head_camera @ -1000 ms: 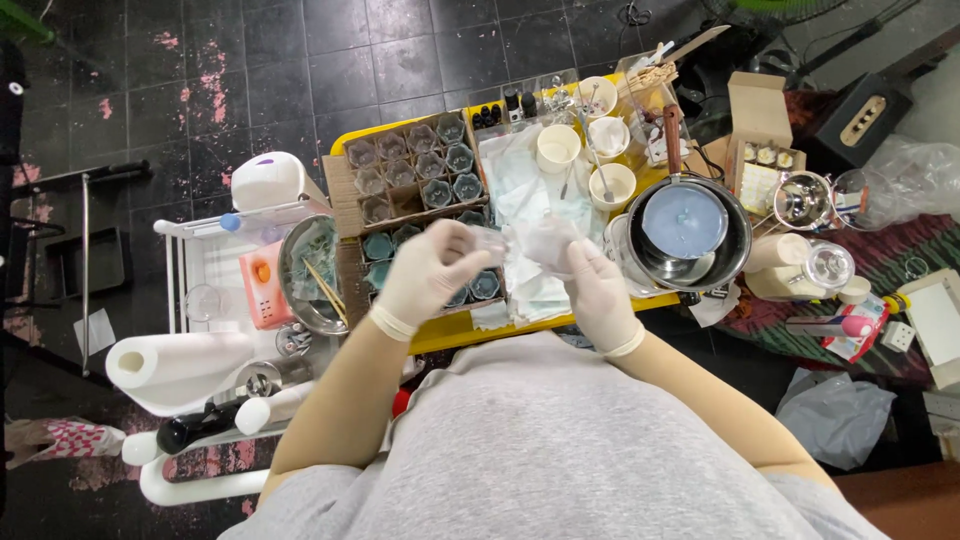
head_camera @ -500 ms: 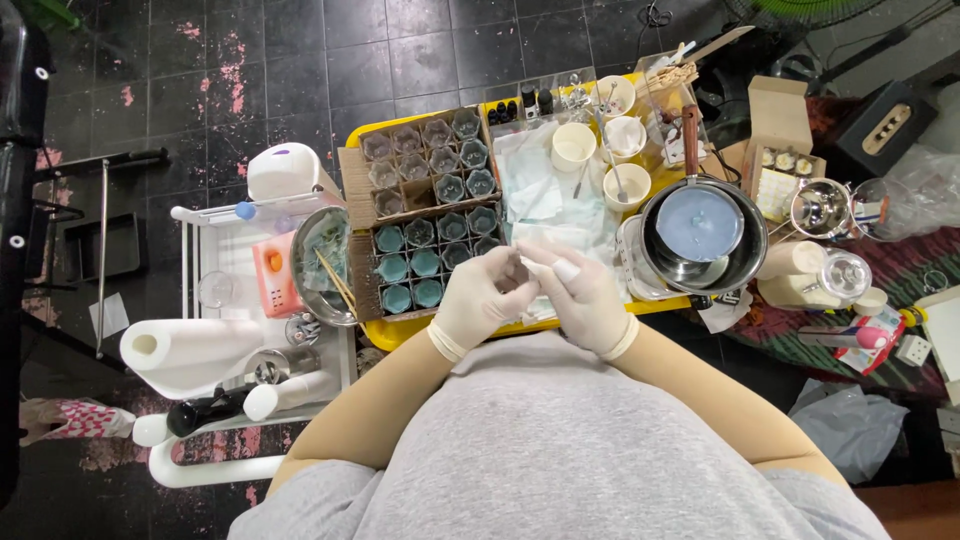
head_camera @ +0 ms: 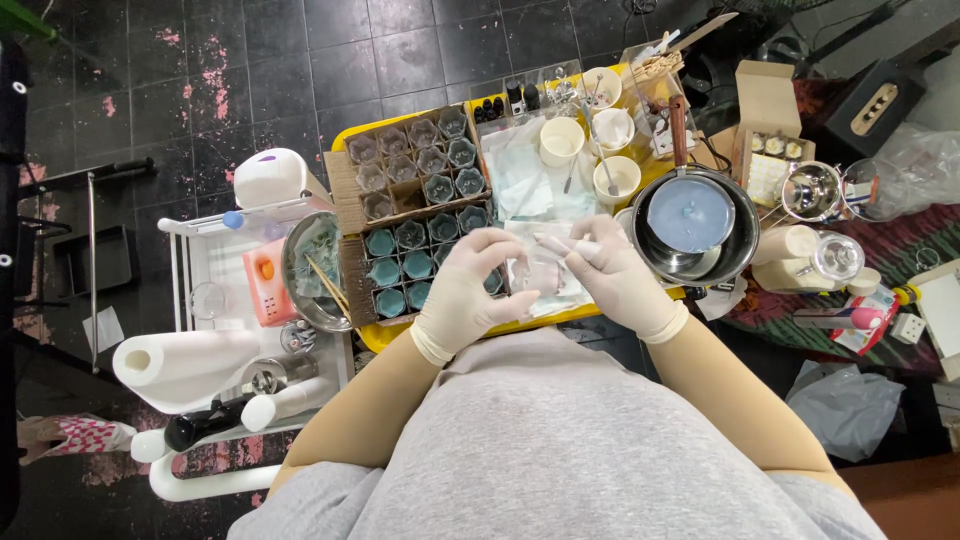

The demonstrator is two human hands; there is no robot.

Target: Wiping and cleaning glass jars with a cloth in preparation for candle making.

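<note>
A small clear glass jar (head_camera: 535,272) sits between two gloved hands, right over the near edge of the yellow tray (head_camera: 520,325). The jar looks see-through and shiny, and what is inside it is too hard to tell. The left hand (head_camera: 465,290) curls around the jar's left side, fingers bent, holding it. The right hand (head_camera: 615,280) is closed too, pinching a thin whitish stick (head_camera: 560,243) that points at the jar from just beside it. Just left of the jar is a cardboard box (head_camera: 415,215) split into little squares; the cups near the jar are filled with blue-green stuff, and the cups farther away look clear. Right of the jar is a metal pot (head_camera: 695,225) with pale blue liquid and a brown handle. Behind the jar, past crinkly clear plastic, stand three cream cups (head_camera: 595,140). Far left of the jar is a white cart (head_camera: 215,290) with a metal bowl (head_camera: 315,270), an orange box and a paper towel roll (head_camera: 180,365). The floor (head_camera: 250,80) behind all this is black tile with pink spots.
</note>
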